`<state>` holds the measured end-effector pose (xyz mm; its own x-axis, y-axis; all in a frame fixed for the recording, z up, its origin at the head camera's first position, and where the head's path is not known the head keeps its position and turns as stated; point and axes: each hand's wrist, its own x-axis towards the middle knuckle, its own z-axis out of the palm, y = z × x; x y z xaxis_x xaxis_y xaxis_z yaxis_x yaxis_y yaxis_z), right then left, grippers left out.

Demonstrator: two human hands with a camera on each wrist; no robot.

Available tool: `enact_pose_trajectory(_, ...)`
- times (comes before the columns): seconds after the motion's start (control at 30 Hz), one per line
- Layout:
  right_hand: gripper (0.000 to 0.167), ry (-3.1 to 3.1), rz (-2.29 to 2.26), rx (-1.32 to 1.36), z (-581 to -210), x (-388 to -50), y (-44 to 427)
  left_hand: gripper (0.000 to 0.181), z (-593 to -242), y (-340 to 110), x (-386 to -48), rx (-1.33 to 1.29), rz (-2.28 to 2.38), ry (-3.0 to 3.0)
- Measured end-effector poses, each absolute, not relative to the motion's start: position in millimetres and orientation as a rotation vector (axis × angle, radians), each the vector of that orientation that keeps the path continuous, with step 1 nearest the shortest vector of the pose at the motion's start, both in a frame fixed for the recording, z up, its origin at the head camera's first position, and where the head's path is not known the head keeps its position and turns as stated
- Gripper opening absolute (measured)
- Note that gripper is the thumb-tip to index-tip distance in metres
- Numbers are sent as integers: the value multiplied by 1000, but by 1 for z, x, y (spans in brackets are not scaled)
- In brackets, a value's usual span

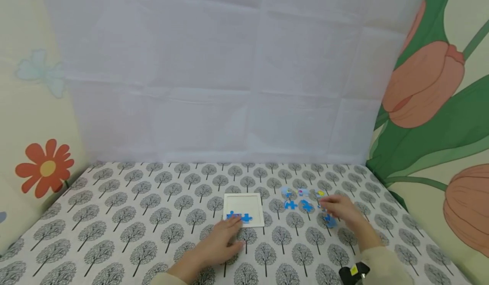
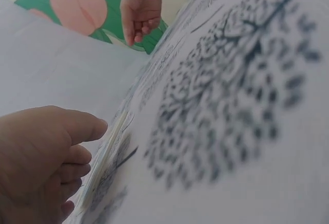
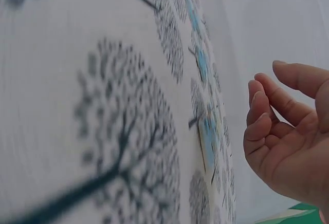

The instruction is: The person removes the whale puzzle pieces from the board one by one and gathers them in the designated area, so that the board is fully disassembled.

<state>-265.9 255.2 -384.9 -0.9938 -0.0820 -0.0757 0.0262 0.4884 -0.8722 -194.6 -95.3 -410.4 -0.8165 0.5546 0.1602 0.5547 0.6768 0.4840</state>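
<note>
A square white puzzle tray (image 1: 244, 203) lies on the patterned cloth, with joined blue jigsaw pieces (image 1: 246, 218) along its near inner edge. My left hand (image 1: 219, 243) rests at the tray's near left side, its fingertips over the blue pieces and partly covering them. In the left wrist view, that hand (image 2: 43, 157) is beside the tray's thin edge (image 2: 105, 154). My right hand (image 1: 341, 209) hovers above loose jigsaw pieces (image 1: 307, 205) right of the tray. The right wrist view shows this hand (image 3: 293, 126) loosely bent, nothing between thumb and fingers, apart from the pieces (image 3: 208, 139).
More loose pieces lie around: a blue one (image 1: 290, 205), pale ones (image 1: 286, 191) farther back, a yellow one (image 1: 321, 193), and blue ones (image 1: 330, 221) beneath the right hand. A white cloth backdrop (image 1: 206, 119) hangs behind the table. A black wrist device (image 1: 353, 273) sits at the right sleeve.
</note>
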Motion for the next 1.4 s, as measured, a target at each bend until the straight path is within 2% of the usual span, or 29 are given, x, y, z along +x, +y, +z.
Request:
enact_pose_trajectory(0.27,30,2580,-1532,-73,-385,-273,222,59,-406,-108,-191,-885,-677,-2878)
enact_pose_trajectory(0.47,26,2562,-1525,-234,-384,-274,187,64,-408,-112,-189,-849,-719,-2895)
enact_pose_trajectory(0.8,32,2408,-1549,-481,-386,-273,133,66,-411,-114,-188,-850,-668,-2925)
enact_pose_trajectory(0.9,29,2377,-1556,-526,-382,-268,122,65,-412,-115,-189,-857,-631,-2929)
enact_pose_trajectory(1.2,28,2297,-1606,-566,-401,-270,99,64,-412,-116,-187,-854,-602,-2938)
enact_pose_trajectory(1.4,25,2366,-1547,-502,-406,-265,90,63,-412,-114,-187,-874,-597,-2939)
